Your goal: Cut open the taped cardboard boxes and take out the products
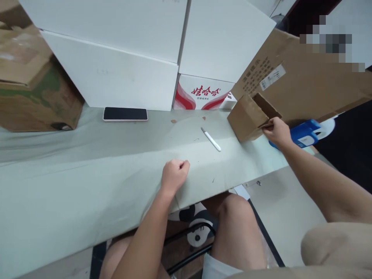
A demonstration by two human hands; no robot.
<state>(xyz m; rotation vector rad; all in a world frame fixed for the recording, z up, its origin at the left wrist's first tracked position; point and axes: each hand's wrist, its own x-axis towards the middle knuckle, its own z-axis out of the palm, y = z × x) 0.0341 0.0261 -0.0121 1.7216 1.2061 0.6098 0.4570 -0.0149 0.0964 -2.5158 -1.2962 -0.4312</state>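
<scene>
Beige cloth filled the lower right of the frame, closest to me. I saw the left hand curled into a fist over the worktop, just below the middle; I couldn't tell if anything was inside. At the right, the right hand pinched the edge of the small brown box, which sat there with its top open. A white tool lay between, near the middle.
</scene>
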